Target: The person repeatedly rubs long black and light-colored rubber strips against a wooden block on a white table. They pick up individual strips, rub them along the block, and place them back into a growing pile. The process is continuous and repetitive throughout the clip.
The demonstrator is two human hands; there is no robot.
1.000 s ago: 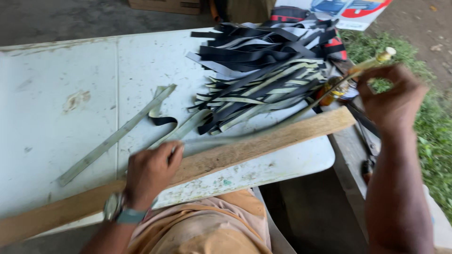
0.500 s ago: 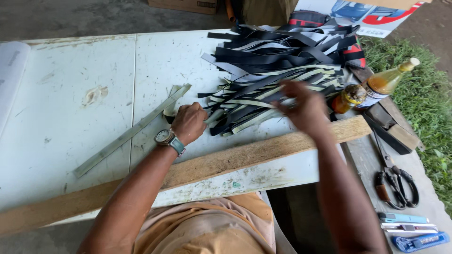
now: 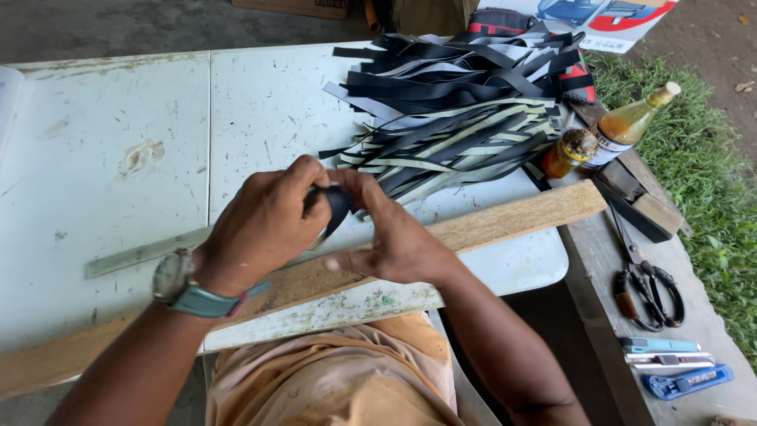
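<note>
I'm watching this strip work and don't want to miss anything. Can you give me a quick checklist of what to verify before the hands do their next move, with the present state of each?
1. Both hands on the strip: left hand and right hand pinch one dark strip. Ok.
2. Strip's full length visible: mostly hidden by the fingers. Cannot tell.
3. Wooden plank lies flat across the white table under the hands. Ok.
4. Pile of strips is close ahead of the hands. Ok.
5. Scissors lie off to the right, apart from the hands. Ok.
6. Two bottles are tilted at the table's right edge. Not ok.
</note>
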